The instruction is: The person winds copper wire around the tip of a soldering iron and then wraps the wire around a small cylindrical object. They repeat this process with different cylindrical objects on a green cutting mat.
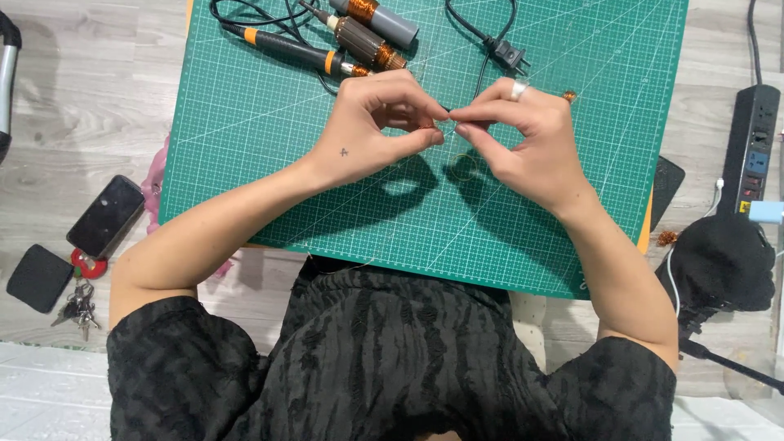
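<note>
My left hand (377,122) and my right hand (523,135) meet fingertip to fingertip over the green cutting mat (261,163). Both pinch a thin strand of copper wire (449,116) between thumb and forefinger; a faint loop of it hangs below (464,166). A ring sits on my right forefinger. Just beyond my left hand lie a soldering iron with orange bands (294,51) and a motor armature wound with copper (366,42).
A black plug and cord (506,55) lie on the mat's far side. A power strip (751,147) and a black cloth lump (723,261) sit at the right. A phone (104,216), keys (77,302) and a black pad (39,278) lie on the wooden floor at the left.
</note>
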